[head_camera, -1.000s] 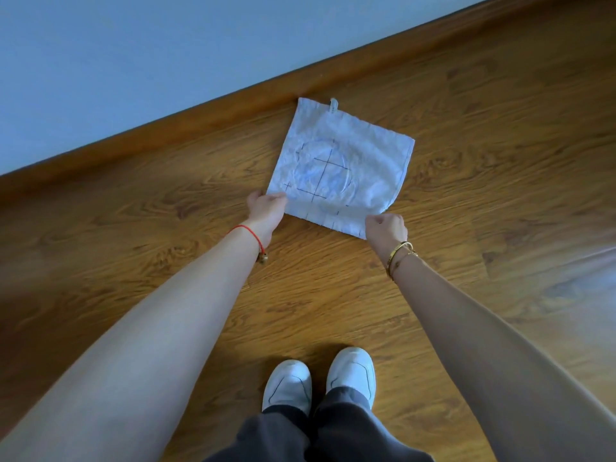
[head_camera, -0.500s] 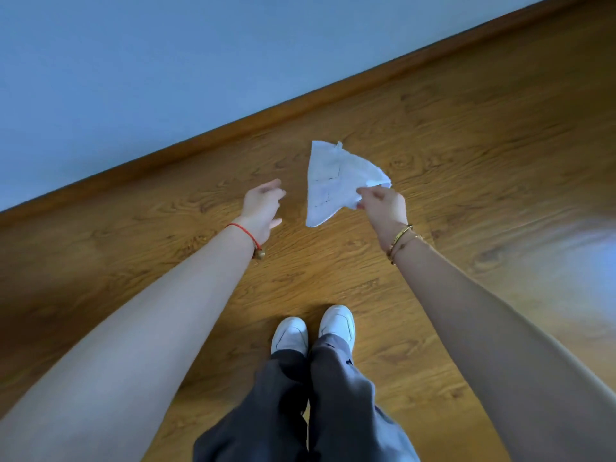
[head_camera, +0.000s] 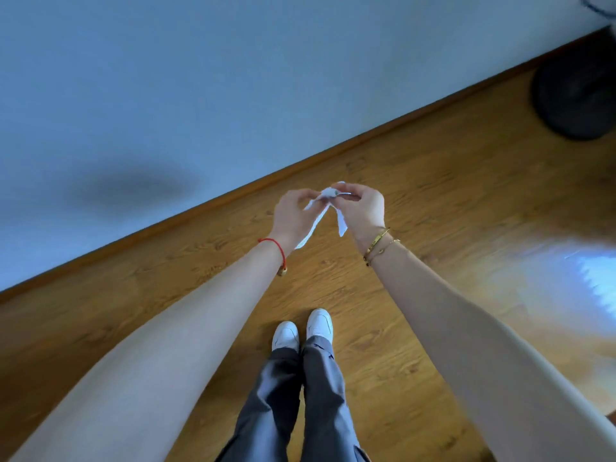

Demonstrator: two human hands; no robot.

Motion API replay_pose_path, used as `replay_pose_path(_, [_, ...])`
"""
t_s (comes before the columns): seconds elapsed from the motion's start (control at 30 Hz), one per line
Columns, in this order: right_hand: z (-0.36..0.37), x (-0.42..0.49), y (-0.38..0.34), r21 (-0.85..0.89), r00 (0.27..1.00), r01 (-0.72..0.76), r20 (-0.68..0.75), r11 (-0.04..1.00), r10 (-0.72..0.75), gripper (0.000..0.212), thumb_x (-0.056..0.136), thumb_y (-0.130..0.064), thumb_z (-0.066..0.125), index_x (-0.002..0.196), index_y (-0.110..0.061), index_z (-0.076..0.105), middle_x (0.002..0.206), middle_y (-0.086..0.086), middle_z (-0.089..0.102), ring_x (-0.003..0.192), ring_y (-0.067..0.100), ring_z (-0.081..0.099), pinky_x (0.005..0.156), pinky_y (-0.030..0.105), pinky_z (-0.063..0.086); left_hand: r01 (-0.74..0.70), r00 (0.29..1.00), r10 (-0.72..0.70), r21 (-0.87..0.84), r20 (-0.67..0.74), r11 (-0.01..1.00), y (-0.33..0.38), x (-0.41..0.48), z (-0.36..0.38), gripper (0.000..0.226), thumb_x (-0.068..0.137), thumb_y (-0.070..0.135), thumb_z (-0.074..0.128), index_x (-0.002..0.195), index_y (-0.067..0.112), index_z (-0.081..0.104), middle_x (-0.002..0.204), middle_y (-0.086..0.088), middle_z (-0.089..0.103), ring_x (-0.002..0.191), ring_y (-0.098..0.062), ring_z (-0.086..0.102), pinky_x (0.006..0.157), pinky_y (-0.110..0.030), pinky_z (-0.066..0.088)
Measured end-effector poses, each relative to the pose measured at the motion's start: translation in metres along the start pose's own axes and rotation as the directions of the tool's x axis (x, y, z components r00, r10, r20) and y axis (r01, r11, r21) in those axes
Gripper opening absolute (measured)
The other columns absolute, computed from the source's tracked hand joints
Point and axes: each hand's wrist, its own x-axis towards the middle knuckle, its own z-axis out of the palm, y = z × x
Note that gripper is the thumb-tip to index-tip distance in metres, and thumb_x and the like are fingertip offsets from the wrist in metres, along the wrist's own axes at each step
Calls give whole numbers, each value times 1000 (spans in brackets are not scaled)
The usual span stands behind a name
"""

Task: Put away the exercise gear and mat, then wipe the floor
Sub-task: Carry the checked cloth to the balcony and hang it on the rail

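Note:
A white cloth hangs in the air in front of me, bunched at its top edge. My left hand and my right hand both pinch that top edge, close together, well above the wooden floor. Most of the cloth is hidden behind my hands; two narrow strips of it droop between my wrists. No exercise gear or mat shows in this view.
A blue-grey wall with a wooden skirting board runs diagonally ahead. A round dark object sits on the floor at the far right by the wall. My white shoes stand together below my hands. Glare marks the floor at right.
The cloth lay flat on the floor under both hands, then my right hand lifted it. Now both hands hold it up and I stand more upright.

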Motion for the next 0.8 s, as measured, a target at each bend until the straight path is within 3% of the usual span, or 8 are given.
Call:
replay_pose_path(0.17, [-49, -67, -80, -48, 979, 144, -137, 988, -149, 20, 90, -26, 68, 105, -14, 73, 103, -3, 66, 97, 13, 61, 79, 25, 51, -166, 982, 161, 53, 96, 985, 96, -58, -66, 19, 96, 41, 62, 85, 27, 68, 79, 14, 68, 80, -3, 63, 68, -17, 43])
replay_pose_path(0.3, [-83, -117, -130, -60, 941, 232, -239, 971, -240, 19, 91, -26, 61, 105, -15, 68, 98, -3, 65, 90, 11, 61, 73, 21, 53, -306, 948, 283, 164, 149, 938, 157, -95, -100, 21, 94, 40, 64, 95, 21, 73, 90, 5, 73, 85, -11, 65, 72, -19, 47])
replay_pose_path(0.4, [-123, -156, -162, -17, 890, 285, -367, 958, -271, 14, 92, -22, 58, 100, -14, 66, 83, -8, 62, 74, 5, 57, 62, 11, 45, -405, 910, 355, 274, 212, 872, 197, -123, -115, 35, 88, 47, 60, 96, 15, 73, 93, 0, 74, 89, -21, 67, 80, -35, 54])
replay_pose_path(0.47, [-149, -175, -177, 15, 851, 310, -450, 951, -271, 13, 94, -20, 57, 99, -11, 65, 81, -7, 60, 70, 5, 55, 62, 13, 45, -444, 892, 382, 309, 241, 841, 213, -131, -120, 38, 86, 50, 58, 92, 15, 72, 89, 1, 73, 88, -20, 67, 82, -40, 56])
replay_pose_path(0.53, [-181, -197, -187, 54, 808, 344, -526, 938, -266, 14, 95, -19, 55, 99, -9, 64, 79, -6, 58, 68, 7, 53, 60, 14, 46, -495, 864, 416, 332, 284, 803, 233, -142, -120, 30, 92, 43, 65, 92, 14, 71, 89, 4, 71, 89, -18, 67, 80, -34, 56])
replay_pose_path(0.6, [-212, -215, -194, 71, 764, 372, -590, 925, -262, 13, 97, -17, 54, 100, -7, 62, 77, -6, 55, 67, 8, 52, 54, 6, 43, -559, 823, 459, 332, 336, 760, 255, -148, -115, 25, 96, 37, 65, 92, 13, 68, 90, 3, 68, 93, -20, 67, 75, -24, 50])
replay_pose_path(0.67, [-248, -234, -197, 80, 711, 407, -653, 910, -261, 12, 98, -17, 52, 100, -8, 61, 76, -7, 54, 66, 9, 51, 51, 2, 41, -621, 775, 506, 306, 379, 722, 286, -160, -105, 24, 96, 39, 64, 94, 15, 66, 93, 1, 67, 94, -19, 65, 74, -23, 49])
replay_pose_path(0.8, [-321, -268, -196, 77, 597, 441, -769, 894, -228, 11, 99, -20, 51, 96, -11, 58, 77, -8, 53, 68, 7, 51, 54, 7, 41, -717, 682, 602, 222, 415, 660, 363, -192, -74, 23, 97, 34, 64, 102, 13, 67, 94, 0, 67, 87, -13, 61, 68, -18, 46])
